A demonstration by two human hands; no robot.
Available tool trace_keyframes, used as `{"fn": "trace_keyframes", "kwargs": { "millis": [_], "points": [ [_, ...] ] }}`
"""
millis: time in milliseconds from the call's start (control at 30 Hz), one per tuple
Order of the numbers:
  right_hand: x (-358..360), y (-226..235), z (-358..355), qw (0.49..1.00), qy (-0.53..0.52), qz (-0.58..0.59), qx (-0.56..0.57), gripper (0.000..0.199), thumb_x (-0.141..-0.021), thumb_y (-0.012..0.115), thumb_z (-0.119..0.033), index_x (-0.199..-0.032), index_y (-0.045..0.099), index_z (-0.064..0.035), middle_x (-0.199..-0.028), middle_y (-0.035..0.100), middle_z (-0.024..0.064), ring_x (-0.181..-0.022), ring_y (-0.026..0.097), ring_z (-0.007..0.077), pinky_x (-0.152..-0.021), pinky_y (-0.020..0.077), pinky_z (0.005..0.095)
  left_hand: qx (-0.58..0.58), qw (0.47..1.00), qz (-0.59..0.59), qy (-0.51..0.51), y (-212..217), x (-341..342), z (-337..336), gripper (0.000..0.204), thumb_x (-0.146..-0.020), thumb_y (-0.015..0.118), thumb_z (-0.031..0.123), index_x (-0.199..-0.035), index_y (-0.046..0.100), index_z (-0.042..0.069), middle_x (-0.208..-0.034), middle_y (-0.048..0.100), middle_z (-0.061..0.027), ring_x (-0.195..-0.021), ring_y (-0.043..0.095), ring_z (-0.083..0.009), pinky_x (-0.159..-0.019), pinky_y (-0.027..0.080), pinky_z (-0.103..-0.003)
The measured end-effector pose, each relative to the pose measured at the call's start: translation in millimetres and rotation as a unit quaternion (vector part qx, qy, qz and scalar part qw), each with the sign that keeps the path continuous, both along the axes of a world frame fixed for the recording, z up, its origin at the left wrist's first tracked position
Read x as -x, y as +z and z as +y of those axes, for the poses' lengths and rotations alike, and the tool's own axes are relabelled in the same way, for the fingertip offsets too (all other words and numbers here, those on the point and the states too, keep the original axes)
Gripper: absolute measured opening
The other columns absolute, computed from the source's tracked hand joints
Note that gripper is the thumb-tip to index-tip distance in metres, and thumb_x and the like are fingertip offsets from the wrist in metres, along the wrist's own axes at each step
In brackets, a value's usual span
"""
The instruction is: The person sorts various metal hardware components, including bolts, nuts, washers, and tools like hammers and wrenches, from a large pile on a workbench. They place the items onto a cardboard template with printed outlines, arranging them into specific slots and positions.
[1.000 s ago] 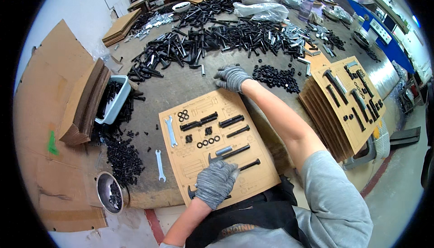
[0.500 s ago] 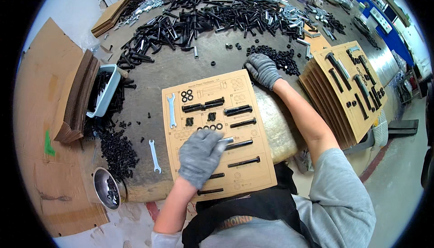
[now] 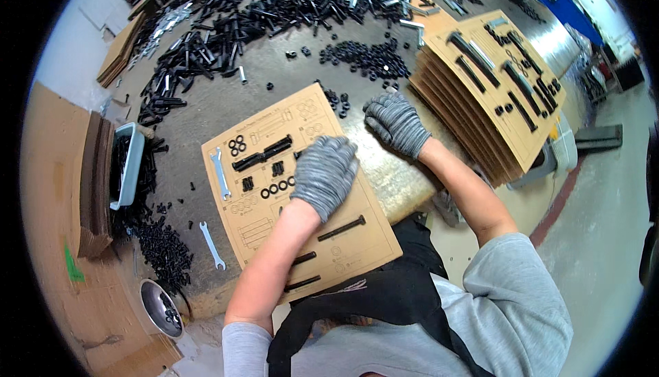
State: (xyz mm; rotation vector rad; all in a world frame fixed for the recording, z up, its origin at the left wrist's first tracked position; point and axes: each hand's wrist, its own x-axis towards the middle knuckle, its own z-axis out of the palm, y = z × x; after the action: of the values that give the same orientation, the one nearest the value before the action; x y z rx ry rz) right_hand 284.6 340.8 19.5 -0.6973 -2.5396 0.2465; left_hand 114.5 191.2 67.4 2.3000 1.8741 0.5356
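Observation:
My left hand (image 3: 326, 174), in a grey knit glove, is over the upper right of a printed cardboard sheet (image 3: 257, 260). Its fingers are together and bent, and the palm side is hidden. Around it on the sheet lie an open-end wrench (image 3: 220, 173), black rings (image 3: 278, 188), short black screws and a long black bolt (image 3: 341, 227). The hand covers other parts. My right hand (image 3: 397, 123), gloved alike, is closed just right of the sheet, near a few black nuts (image 3: 336, 99). Whatever its curled fingers hold is hidden.
A larger nut pile (image 3: 367, 58) lies beyond the sheet, before a heap of black bolts (image 3: 274, 13). Stacked filled boards (image 3: 494, 82) stand right. At left are a loose wrench (image 3: 213, 245), a screw pile (image 3: 165, 246), a metal bowl (image 3: 159, 308) and a blue bin (image 3: 130, 164).
My left hand has moved up and across the sheet toward its upper right. My right hand has drawn back from the nut pile. The view has shifted, and another person's arm shows at the far left.

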Motion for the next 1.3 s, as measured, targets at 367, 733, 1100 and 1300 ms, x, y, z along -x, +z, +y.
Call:
{"fn": "trace_keyframes", "kwargs": {
  "millis": [367,733,1100,1300],
  "points": [
    [-86,11,-51,0.950,-0.221,0.187,0.118,0.019,-0.087,0.059,-0.012,-0.103,0.066,-0.0048,-0.098,0.065,0.0159,-0.093,0.062,0.0315,-0.085,0.0490,0.0394,0.077,0.994,0.079,-0.011,9,-35,60,0.036,-0.084,0.061,0.025,-0.114,0.062,0.006,-0.111,0.063,-0.0128,-0.107,0.055,-0.0300,-0.094,0.044,-0.039],
    [-54,16,-34,0.991,-0.123,0.029,0.033,0.024,-0.078,0.068,-0.018,-0.099,0.066,-0.0063,-0.098,0.064,0.0120,-0.086,0.061,0.0314,-0.076,0.0499,0.0403,0.089,0.994,0.024,0.064,-10,-51,71,0.035,-0.082,0.064,0.032,-0.108,0.063,0.009,-0.102,0.063,-0.0132,-0.100,0.061,-0.0298,-0.085,0.049,-0.043],
    [-66,18,-34,0.996,-0.073,-0.052,-0.017,0.022,-0.084,0.059,-0.013,-0.105,0.064,-0.0095,-0.090,0.064,0.0108,-0.085,0.062,0.0300,-0.075,0.0500,0.0408,0.082,0.994,0.021,0.065,-5,-48,45,0.042,-0.080,0.067,0.029,-0.115,0.062,0.007,-0.104,0.064,-0.0142,-0.100,0.061,-0.0311,-0.088,0.048,-0.041],
    [-66,27,-44,0.985,-0.124,-0.109,0.042,0.028,-0.084,0.063,-0.016,-0.110,0.061,-0.0083,-0.089,0.064,0.0133,-0.083,0.063,0.0310,-0.076,0.0511,0.0399,0.103,0.990,0.008,0.094,-6,-48,51,0.049,-0.079,0.070,0.030,-0.120,0.060,0.006,-0.113,0.065,-0.0161,-0.105,0.062,-0.0300,-0.092,0.047,-0.038]
  ]
}}
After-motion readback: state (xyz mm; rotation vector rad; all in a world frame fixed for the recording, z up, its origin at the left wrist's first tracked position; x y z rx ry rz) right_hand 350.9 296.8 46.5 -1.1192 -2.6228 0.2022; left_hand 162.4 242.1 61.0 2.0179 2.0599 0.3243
